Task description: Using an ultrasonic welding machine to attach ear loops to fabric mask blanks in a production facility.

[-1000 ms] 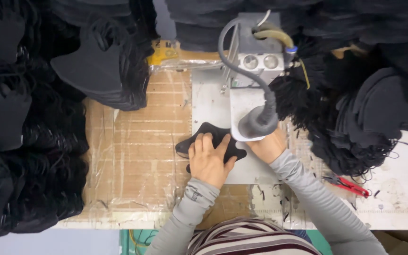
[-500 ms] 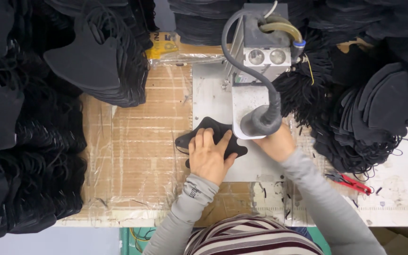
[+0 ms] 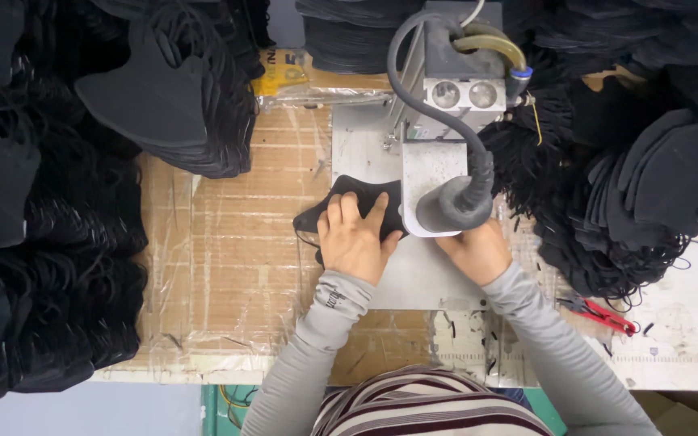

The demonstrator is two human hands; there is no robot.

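Your left hand (image 3: 355,241) lies flat and spread on the black fabric mask piece (image 3: 341,208), fingers (image 3: 377,211) fanned toward the machine and pressing the piece down on the grey metal plate (image 3: 365,157) rather than pinching it. Your right hand (image 3: 475,249) sits just under the round grey hose end (image 3: 450,208); whether it grips an edge of the piece or only steadies it, you cannot tell from here, because the hose covers the fingertips.

The piece lies on the plate, its right end tucked beneath the white machine head (image 3: 426,173). That is where trouble could start: your left fingertips sit close to the head, and if the piece slides under your flat palm they could follow it in. A flat press also holds less firmly than a pinch, so the fabric may twist and land crooked.

The thin black loop (image 3: 307,239) trailing off the piece's left edge hangs over the taped cardboard bench (image 3: 228,242) and could snag on the plate's edge. The stacks of black mask pieces (image 3: 163,97) at upper left and the heap of black pieces with cords (image 3: 607,210) at right crowd the plate closely; a loose cord from the right heap could drag under the head. The red-handled snips (image 3: 603,313) lie near your right elbow, easy to knock.
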